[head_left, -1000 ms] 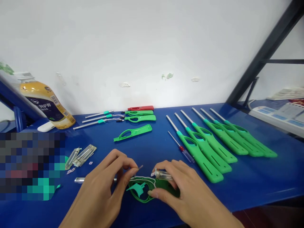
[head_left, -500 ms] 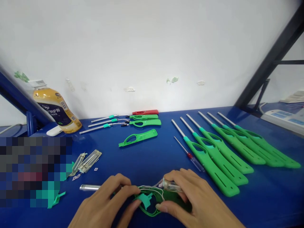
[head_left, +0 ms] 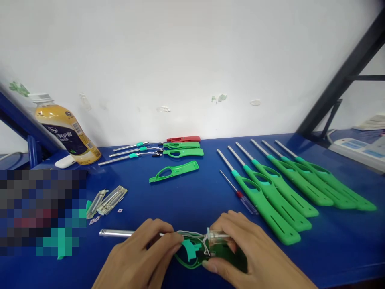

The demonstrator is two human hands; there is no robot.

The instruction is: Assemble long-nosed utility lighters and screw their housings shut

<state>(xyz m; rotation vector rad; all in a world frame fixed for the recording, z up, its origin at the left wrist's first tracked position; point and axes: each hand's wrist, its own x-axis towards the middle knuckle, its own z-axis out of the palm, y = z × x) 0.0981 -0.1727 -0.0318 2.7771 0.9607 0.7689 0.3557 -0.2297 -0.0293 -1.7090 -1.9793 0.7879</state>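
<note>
My left hand (head_left: 141,255) is closed, its fingertips pinching a small teal trigger (head_left: 189,249) over the finger loop of an open green lighter shell half (head_left: 189,265). From under that hand a silver metal tube (head_left: 116,233) sticks out to the left. My right hand (head_left: 249,247) is closed round a clear fuel tank (head_left: 218,237), with its thumb at the shell's near edge. Thin white wires (head_left: 191,233) run between the hands and bend down by the tank's end. My right palm and fingers hide part of the tank and shell.
Several assembled green lighters (head_left: 267,200) lie at right beside a screwdriver (head_left: 240,194). Behind are a loose green shell half (head_left: 174,171), a red shell (head_left: 183,139) and wired tubes (head_left: 129,155). Clear tanks (head_left: 112,200) and a yellow bottle (head_left: 67,132) stand left; one area is pixelated.
The teal trigger has shifted right with my left fingertips, toward the tank. The wires now bunch at the tank's end. The whole view has shifted slightly.
</note>
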